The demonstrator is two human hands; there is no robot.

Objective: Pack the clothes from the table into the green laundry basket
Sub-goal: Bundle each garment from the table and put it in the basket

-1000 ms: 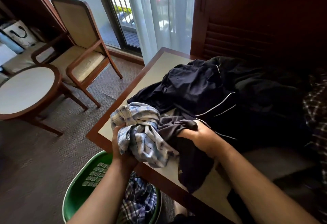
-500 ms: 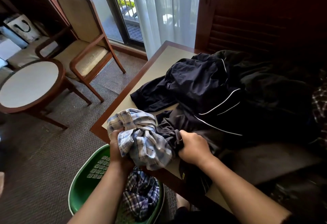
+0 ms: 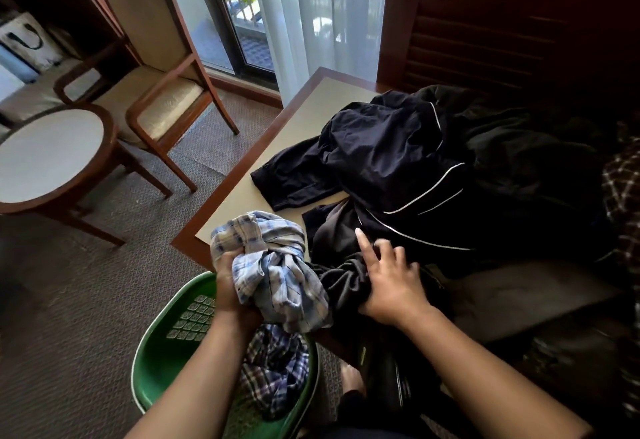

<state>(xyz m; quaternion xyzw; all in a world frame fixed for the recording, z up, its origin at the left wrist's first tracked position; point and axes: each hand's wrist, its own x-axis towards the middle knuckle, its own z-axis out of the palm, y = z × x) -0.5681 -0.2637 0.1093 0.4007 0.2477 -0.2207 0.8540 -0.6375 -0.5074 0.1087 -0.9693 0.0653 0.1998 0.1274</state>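
Observation:
My left hand (image 3: 230, 286) grips a bunched light-blue plaid shirt (image 3: 273, 265) at the table's near-left corner, just above the green laundry basket (image 3: 162, 362) on the floor. A dark plaid garment (image 3: 277, 369) lies inside the basket. My right hand (image 3: 389, 279) rests with fingers spread on a black garment (image 3: 341, 286) that hangs over the table's front edge. Behind it a navy garment with white piping (image 3: 388, 165) tops a pile of dark clothes (image 3: 526, 168) on the table (image 3: 304, 116).
A wooden armchair (image 3: 152, 68) and a round side table (image 3: 48, 154) stand on the carpet to the left. A glass door with sheer curtain (image 3: 311, 12) is behind the table. A dark wooden louvred cabinet (image 3: 502, 23) backs the table. A plaid garment (image 3: 621, 189) lies at the far right.
My right hand has opened its grip on the black garment and now lies flat with fingers spread. The plaid shirt in my left hand has moved slightly toward the basket.

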